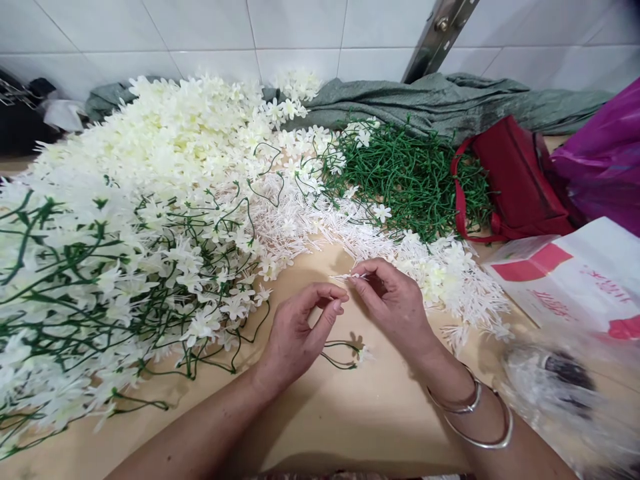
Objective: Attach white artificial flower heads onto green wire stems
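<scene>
My left hand (300, 327) hovers over the wooden table (350, 413) with thumb and fingers curled in a pinch; a thin green stem (340, 353) with a small white flower at its tip trails from under it. My right hand (390, 300), with two metal bangles on the wrist, pinches a small white plastic flower piece (350, 275) between thumb and forefinger. The two hands almost touch at the fingertips. Just behind them lies a band of loose white plastic flower centres (320, 227).
A big heap of finished white flowers on green stems (125, 220) fills the left. Bare green stems (405, 173) lie at the back right beside a red bag (515, 180). White printed bags (575, 280), a clear plastic bag (560, 393), purple plastic and grey-green cloth stand around.
</scene>
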`<action>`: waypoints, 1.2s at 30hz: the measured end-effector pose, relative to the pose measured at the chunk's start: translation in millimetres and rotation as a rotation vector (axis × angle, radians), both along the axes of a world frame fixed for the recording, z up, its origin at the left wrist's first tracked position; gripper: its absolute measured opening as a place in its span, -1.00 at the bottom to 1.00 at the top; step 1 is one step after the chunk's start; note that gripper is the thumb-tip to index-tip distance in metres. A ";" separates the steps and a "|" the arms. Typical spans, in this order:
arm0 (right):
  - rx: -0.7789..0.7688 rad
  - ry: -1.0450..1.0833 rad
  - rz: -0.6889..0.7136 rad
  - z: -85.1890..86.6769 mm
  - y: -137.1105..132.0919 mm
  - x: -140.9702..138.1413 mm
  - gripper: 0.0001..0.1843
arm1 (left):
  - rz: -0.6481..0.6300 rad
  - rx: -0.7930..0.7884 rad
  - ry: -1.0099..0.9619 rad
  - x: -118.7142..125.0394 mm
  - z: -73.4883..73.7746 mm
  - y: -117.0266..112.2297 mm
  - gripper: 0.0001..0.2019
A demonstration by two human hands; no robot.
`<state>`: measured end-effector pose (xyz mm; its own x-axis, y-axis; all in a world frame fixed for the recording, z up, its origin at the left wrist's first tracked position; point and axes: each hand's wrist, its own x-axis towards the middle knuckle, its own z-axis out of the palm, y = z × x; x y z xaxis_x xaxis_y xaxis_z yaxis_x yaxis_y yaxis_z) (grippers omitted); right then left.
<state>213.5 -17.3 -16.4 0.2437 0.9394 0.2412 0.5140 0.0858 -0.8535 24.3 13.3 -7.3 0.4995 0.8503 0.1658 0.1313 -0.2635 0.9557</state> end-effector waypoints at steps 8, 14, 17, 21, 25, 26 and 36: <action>-0.006 -0.022 -0.016 -0.8 1.5 3.0 -0.97 | -0.003 -0.001 -0.020 1.3 -2.0 0.3 -0.89; -0.042 0.023 -0.094 -1.1 4.7 10.5 -0.97 | -0.002 -0.012 -0.024 0.6 -3.4 -0.5 -0.90; -0.060 0.036 -0.124 -2.6 5.6 14.1 -0.96 | 0.001 -0.013 -0.022 0.5 -2.8 -0.8 -0.90; -0.069 0.030 -0.122 -2.8 5.3 15.5 -0.96 | 0.000 -0.013 -0.023 1.4 -1.3 -0.6 -0.91; -0.074 0.029 -0.132 0.1 5.0 14.0 -0.96 | -0.002 -0.014 -0.023 2.1 -1.2 -0.5 -0.90; -0.074 0.031 -0.135 0.6 5.1 13.6 -0.96 | -0.001 -0.004 -0.019 2.2 -1.4 -0.6 -0.90; -0.073 0.090 -0.130 -5.1 3.8 14.3 -0.94 | -0.163 0.441 0.452 0.8 1.1 -4.5 -0.74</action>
